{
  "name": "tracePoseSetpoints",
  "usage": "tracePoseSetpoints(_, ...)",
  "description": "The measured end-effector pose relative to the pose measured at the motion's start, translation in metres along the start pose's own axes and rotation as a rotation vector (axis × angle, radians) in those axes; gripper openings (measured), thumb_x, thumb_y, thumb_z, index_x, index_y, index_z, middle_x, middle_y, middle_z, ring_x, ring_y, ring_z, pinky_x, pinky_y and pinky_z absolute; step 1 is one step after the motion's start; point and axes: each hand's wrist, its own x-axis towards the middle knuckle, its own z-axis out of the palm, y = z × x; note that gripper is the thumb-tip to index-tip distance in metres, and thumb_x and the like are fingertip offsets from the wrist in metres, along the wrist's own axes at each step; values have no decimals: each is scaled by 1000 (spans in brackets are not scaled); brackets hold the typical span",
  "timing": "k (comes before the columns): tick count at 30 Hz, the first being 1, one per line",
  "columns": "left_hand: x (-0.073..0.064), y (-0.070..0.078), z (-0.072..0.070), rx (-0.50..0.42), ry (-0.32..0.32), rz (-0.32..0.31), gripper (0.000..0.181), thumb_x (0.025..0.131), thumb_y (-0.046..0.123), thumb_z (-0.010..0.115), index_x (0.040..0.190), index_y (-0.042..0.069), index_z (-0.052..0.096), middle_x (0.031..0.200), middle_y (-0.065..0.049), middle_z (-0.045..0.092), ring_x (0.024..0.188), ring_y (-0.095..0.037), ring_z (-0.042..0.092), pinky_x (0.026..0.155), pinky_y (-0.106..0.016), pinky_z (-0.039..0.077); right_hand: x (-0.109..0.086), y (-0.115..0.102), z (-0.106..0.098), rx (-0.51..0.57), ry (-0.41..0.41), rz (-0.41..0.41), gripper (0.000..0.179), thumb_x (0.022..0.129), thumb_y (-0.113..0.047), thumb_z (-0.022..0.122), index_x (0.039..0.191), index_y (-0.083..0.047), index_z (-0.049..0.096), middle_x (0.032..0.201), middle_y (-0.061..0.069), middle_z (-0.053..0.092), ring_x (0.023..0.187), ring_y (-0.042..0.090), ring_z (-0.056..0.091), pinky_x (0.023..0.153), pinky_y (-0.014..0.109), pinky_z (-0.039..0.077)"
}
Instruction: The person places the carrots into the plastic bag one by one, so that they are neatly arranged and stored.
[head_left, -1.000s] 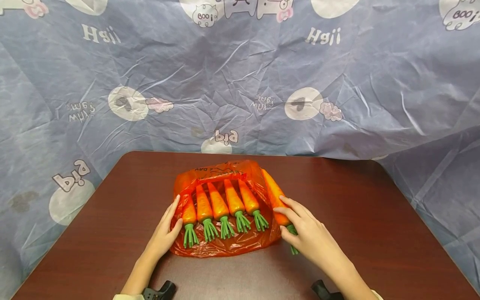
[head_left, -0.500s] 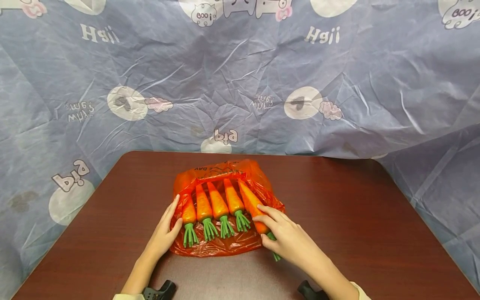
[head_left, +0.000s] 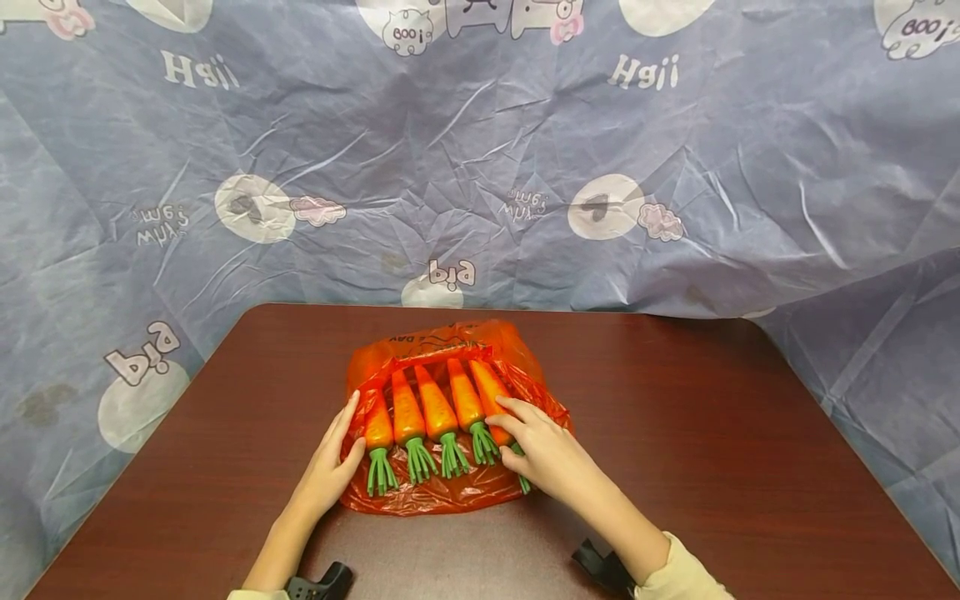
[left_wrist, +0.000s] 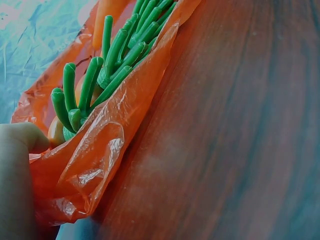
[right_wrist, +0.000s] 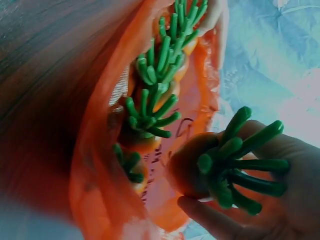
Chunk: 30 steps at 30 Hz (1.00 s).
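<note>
An orange plastic bag [head_left: 420, 498] lies on the table with its mouth toward me and a row of toy carrots [head_left: 435, 406] inside, green tops facing me. My left hand [head_left: 327, 461] holds the bag's left edge, thumb on the inner side beside the leftmost carrot [head_left: 378, 427], fingers along the outside. At the row's right end, my right hand [head_left: 551, 454] grips another toy carrot [head_left: 489, 387] between thumb and fingers, tip pointing into the bag. In the right wrist view the held carrot's green top [right_wrist: 240, 167] is above the bag, and a carrot [right_wrist: 131, 167] lies lower beside it.
The brown wooden table [head_left: 675, 400] extends to both sides of the bag. Behind it hangs a wrinkled grey-blue printed cloth [head_left: 480, 167]. Black wrist-worn devices show at the front, one [head_left: 322, 581] by the left forearm and one [head_left: 603, 568] by the right.
My right hand has carried its carrot leftward from beside the bag to over the right end of the row, hiding the carrot there in the head view. My left hand has stayed put.
</note>
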Motion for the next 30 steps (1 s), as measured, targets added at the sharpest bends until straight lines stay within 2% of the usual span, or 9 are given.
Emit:
tracePoseSetpoints(3, 0, 1, -1, 11, -10, 0, 66, 90, 9, 53, 146, 19, 20, 146, -15, 29, 133, -17, 27, 98, -1, 11, 6, 4, 6, 7, 5, -2, 34, 77, -16, 69, 110, -17, 64, 127, 8, 54, 113, 27, 54, 75, 41, 52)
tracePoseSetpoints(8, 0, 2, -1, -4, -10, -4, 67, 88, 8, 55, 146, 16, 22, 146, -14, 31, 131, -24, 30, 98, -1, 12, 14, 9, 15, -30, 9, -4, 34, 77, -15, 69, 110, -16, 64, 129, 6, 54, 116, 24, 52, 65, 36, 53)
tracePoseSetpoints(10, 0, 3, -1, -6, -2, -11, 67, 88, 8, 55, 146, 18, 22, 145, -13, 31, 130, -20, 30, 97, 0, 12, 17, 9, 17, -48, 12, -9, 34, 77, -14, 69, 110, -16, 64, 129, 6, 54, 117, 23, 51, 63, 35, 53)
tracePoseSetpoints(15, -1, 3, 0, 0, 12, -5, 65, 89, 9, 54, 145, 21, 22, 145, -13, 32, 129, 3, 23, 97, 1, 12, 25, 8, 21, -66, -7, 6, 35, 79, -13, 66, 114, -13, 62, 132, 5, 51, 122, 24, 48, 64, 39, 53)
tracePoseSetpoints(17, -1, 8, -1, 0, 16, -6, 64, 89, 6, 53, 145, 16, 23, 145, -16, 32, 128, 6, 21, 96, 1, 12, 28, 7, 23, -78, -23, 21, 36, 81, -14, 65, 116, -14, 61, 134, 5, 49, 124, 24, 46, 65, 40, 53)
tracePoseSetpoints(22, -1, 7, -1, 20, 6, -22, 66, 89, 8, 53, 146, 17, 21, 145, -15, 31, 132, -17, 29, 99, -2, 13, 36, 5, 28, -113, -33, 43, 33, 82, -15, 62, 115, -15, 61, 135, 4, 49, 124, 23, 45, 70, 43, 53)
tracePoseSetpoints(24, -1, 2, 0, 29, -4, -32, 66, 91, 13, 53, 146, 24, 19, 146, -11, 31, 131, -26, 31, 100, -4, 13, 38, 6, 31, -129, -27, 40, 32, 82, -15, 61, 114, -15, 62, 134, 4, 49, 123, 23, 46, 68, 43, 53)
tracePoseSetpoints(28, -1, 1, 0, 45, -11, -44, 66, 91, 15, 52, 146, 25, 18, 146, -11, 31, 130, -27, 32, 107, -20, 22, 38, 9, 35, -159, -22, 35, 30, 81, -13, 61, 111, -15, 63, 133, 5, 50, 121, 23, 48, 59, 41, 53)
tracePoseSetpoints(30, -1, 1, -1, 43, -10, -45, 66, 91, 15, 53, 146, 25, 18, 146, -11, 31, 130, -28, 32, 106, -20, 21, 37, 10, 37, -170, -24, 32, 31, 80, -12, 61, 111, -13, 63, 133, 6, 50, 119, 22, 49, 58, 40, 52)
